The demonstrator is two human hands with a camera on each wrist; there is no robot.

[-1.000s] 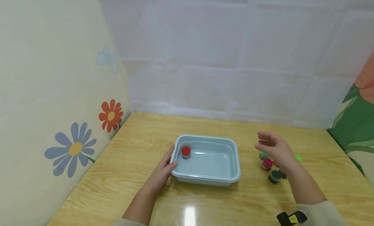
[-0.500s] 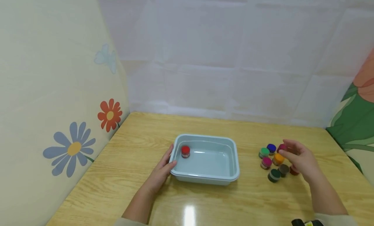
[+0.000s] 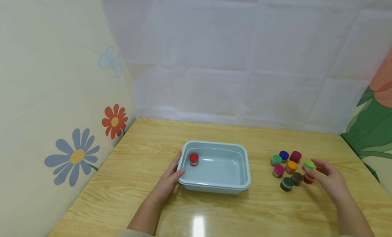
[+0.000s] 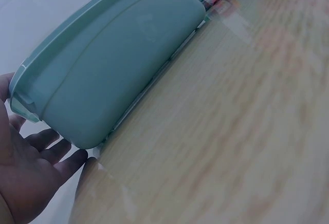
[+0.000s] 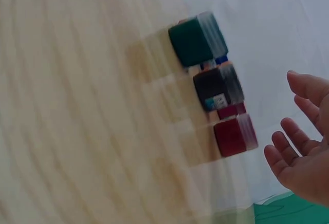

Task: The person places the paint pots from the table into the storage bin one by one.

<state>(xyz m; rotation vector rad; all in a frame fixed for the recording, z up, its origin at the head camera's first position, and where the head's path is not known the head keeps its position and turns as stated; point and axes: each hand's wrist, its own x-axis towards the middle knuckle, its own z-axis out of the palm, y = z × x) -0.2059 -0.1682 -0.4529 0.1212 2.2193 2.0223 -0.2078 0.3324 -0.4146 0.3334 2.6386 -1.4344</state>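
A pale blue plastic basin (image 3: 214,187) rests on the table with one red-lidded paint jar (image 3: 194,159) in its left part. My left hand (image 3: 166,181) holds the basin's left end, thumb over the rim; in the left wrist view the other fingers (image 4: 56,152) lie along its outer wall. To the right stands a cluster of small paint jars, among them an orange-lidded one (image 3: 291,167). At that cluster's right side, my right hand (image 3: 332,182) has its fingers parted around the light green-lidded jar (image 3: 309,165), close over a dark red jar (image 3: 308,179).
Other jars in the cluster have green (image 3: 276,159), blue (image 3: 283,155), magenta (image 3: 278,170) and crimson (image 3: 295,156) lids. A dark green jar (image 3: 287,184) and a brownish-black jar (image 3: 297,178) stand nearest the front. A white-covered wall (image 3: 214,77) rises behind the wooden table (image 3: 232,216).
My right hand has moved rightward across the jars, from their left side to the light green-lidded one, uncovering the others. The left hand and the basin stay in place.
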